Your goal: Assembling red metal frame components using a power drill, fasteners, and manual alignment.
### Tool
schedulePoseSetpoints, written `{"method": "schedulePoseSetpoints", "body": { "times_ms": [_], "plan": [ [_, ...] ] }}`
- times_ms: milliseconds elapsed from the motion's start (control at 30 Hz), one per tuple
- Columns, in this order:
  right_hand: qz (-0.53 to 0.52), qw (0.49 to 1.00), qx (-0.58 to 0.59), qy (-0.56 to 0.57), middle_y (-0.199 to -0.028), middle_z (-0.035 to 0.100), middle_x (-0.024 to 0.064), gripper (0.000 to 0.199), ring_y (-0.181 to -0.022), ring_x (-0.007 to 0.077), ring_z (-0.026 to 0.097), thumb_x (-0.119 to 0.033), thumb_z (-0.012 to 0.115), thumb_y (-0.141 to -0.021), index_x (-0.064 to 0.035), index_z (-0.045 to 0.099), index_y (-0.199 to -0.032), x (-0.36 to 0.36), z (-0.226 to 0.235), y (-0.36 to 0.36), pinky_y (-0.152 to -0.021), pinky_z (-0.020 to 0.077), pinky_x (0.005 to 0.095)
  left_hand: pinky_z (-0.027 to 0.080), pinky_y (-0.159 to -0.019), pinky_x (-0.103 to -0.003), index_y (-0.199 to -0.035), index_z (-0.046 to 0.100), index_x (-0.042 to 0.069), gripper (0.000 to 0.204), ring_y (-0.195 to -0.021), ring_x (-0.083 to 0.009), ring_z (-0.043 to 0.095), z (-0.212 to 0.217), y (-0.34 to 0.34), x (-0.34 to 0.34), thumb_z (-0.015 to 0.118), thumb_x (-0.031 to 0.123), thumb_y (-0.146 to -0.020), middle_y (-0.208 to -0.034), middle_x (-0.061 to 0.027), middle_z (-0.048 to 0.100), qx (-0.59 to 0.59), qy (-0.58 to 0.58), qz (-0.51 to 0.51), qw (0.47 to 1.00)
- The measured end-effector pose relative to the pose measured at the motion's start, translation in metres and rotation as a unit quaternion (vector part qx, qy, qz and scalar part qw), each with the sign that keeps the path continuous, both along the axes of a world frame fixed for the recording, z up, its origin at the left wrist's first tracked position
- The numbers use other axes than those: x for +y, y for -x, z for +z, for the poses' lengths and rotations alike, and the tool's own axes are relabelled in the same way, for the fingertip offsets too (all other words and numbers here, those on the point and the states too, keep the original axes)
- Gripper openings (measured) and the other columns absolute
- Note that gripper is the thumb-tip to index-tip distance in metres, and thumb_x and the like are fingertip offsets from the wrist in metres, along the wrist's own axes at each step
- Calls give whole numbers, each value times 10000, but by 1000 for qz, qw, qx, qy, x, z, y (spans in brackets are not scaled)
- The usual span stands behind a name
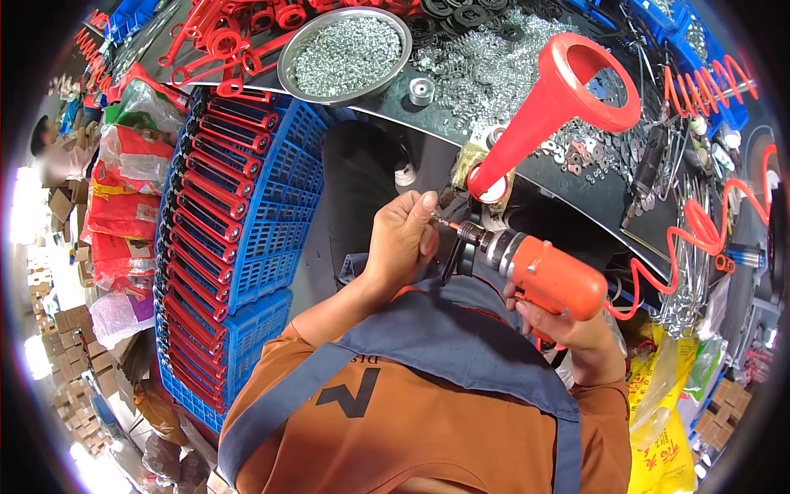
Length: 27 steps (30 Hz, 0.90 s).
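Note:
My right hand [568,325] is wrapped round the grip of an orange power drill [551,276], whose chuck and bit point left. My left hand [401,240] is closed in a pinch at the tip of the bit [444,222]. What its fingers hold there is too small to make out. Just beyond the bit, a red ring-headed handle [535,123] stands tilted at the table edge. Its lower end sits in a yellowish, worn holder [471,169], and its wide ring leans up and to the right.
A metal bowl of small shiny parts [350,58] stands on the dark table [428,119], beside loose springs [510,74] and red wrench-like handles [226,41]. Blue crates [276,198] with rows of red handles are at left. A coiled red hose [699,235] hangs at right.

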State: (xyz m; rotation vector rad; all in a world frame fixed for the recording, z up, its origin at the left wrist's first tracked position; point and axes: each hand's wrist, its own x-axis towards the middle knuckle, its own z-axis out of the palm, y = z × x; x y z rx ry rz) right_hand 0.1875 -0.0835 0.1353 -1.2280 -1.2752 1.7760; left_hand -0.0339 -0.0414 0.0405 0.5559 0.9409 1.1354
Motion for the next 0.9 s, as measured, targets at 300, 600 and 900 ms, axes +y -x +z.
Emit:
{"method": "schedulePoseSetpoints", "body": {
  "times_ms": [300, 600, 900],
  "plan": [
    [-48, 998, -32, 13, -836, 664, 62, 304, -664, 100, 619, 32, 679, -764, 28, 617, -1061, -9, 19, -16, -574, 503, 232, 308, -457, -206, -855, 607, 12, 324, -481, -34, 362, -4, -1, 5, 515, 295, -983, -559, 34, 427, 6, 33, -48, 998],
    [-35, 992, -115, 40, -927, 620, 83, 485, -765, 129, 623, 29, 659, -793, -3, 493, -1247, 26, 19, -32, -484, 523, 238, 385, -567, -257, -1114, 588, 47, 488, -625, -134, 372, -16, -16, 26, 807, 104, -682, -735, -9, 450, 444, -329, -9, 834],
    [146, 939, -310, 27, -834, 614, 37, 387, -682, 104, 605, -11, 651, -766, -18, 549, -1139, 91, 64, -1, -506, 511, 273, 496, -626, -362, -1058, 560, 66, 595, -754, -271, 608, -28, -37, 49, 852, 176, -551, -840, -76, 566, 477, -405, 27, 780]
  ]
}}
